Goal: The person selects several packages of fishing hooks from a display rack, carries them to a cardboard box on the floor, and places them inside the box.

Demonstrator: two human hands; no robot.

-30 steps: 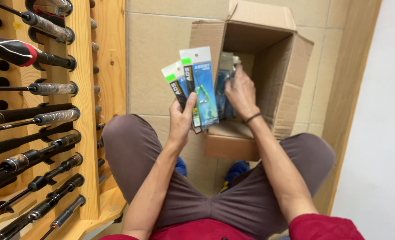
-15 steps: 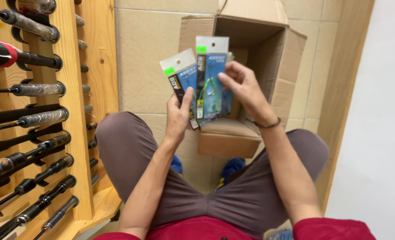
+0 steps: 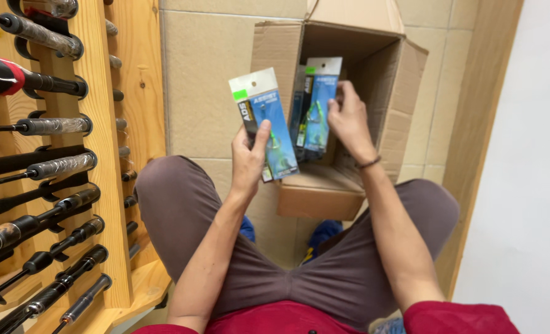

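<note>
Left hand (image 3: 248,162) pinches a blue pack (image 3: 265,127) w/ thumb on front, fingers closed behind; pack is upright, tilted a bit left, held over the left knee and just in front of the box (image 3: 383,117). Right hand (image 3: 348,120) grips 2nd set of packs (image 3: 315,105), fingers curled round their right edge, held at the box mouth; looks like more than one pack stacked, count unclear.

Risks, as I judge them:
- Right-hand stack is held by one edge only; packs could fan out or slip and drop into the box or onto the floor (image 3: 213,74).
- Left pack is pinched low, top-heavy, so it could tip out of the grip.
- Hooks inside the clear fronts could snag if packs get pressed together hard.

Containers: cardboard box sits on its side btw the knees, flaps open, mouth toward the person. Inside is mostly dark; contents can't be told behind the held packs. Rod rack (image 3: 46,161) at left holds rods, well apart from both hands.
</note>
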